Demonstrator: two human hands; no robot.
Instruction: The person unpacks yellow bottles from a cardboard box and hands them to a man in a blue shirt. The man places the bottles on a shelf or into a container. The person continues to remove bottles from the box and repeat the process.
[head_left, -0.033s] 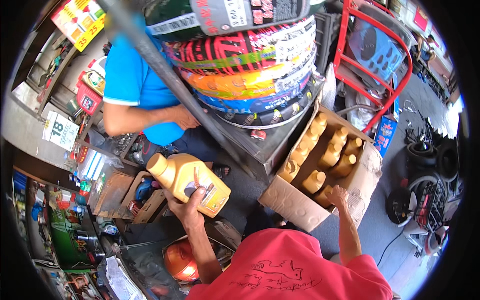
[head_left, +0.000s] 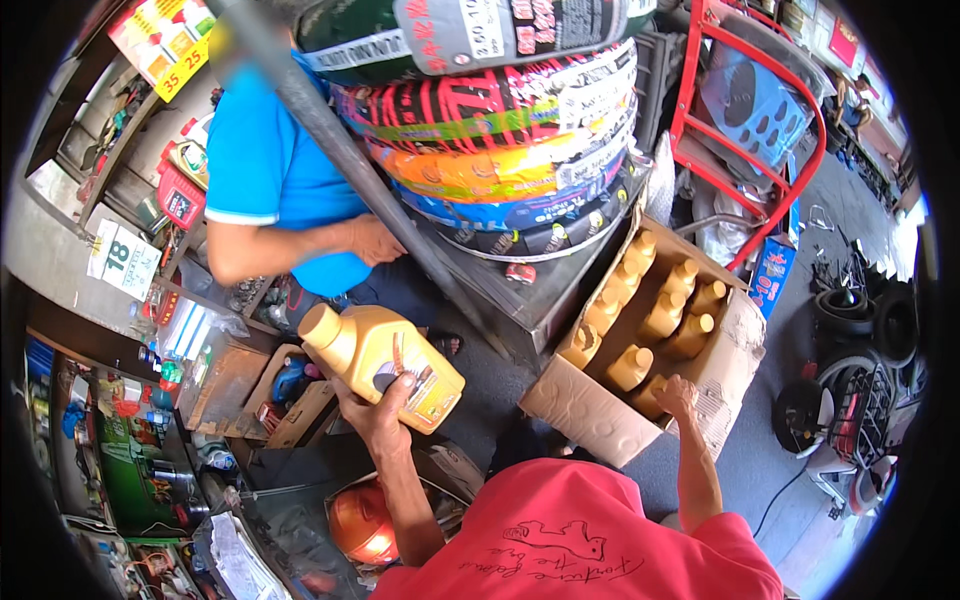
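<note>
My left hand (head_left: 376,412) is closed round the lower part of a yellow plastic jug (head_left: 365,340) with a yellow cap and a label. The jug is held in the air, tilted, with its cap toward the upper left. To the right stands an open cardboard box (head_left: 583,408) with several matching yellow bottles (head_left: 629,368) upright inside. My right hand (head_left: 680,395) is at the box's near right corner, its fingers closed over the top of one bottle (head_left: 648,398). That bottle's cap is hidden by the fingers.
Beyond the box, wrapped tyres (head_left: 510,120) are stacked on a dark metal stand, with a slanting metal pole (head_left: 400,225) alongside. A person in a blue shirt (head_left: 262,150) is at the left. A red hand truck (head_left: 690,100), a red helmet (head_left: 362,525) and cluttered shelves surround me.
</note>
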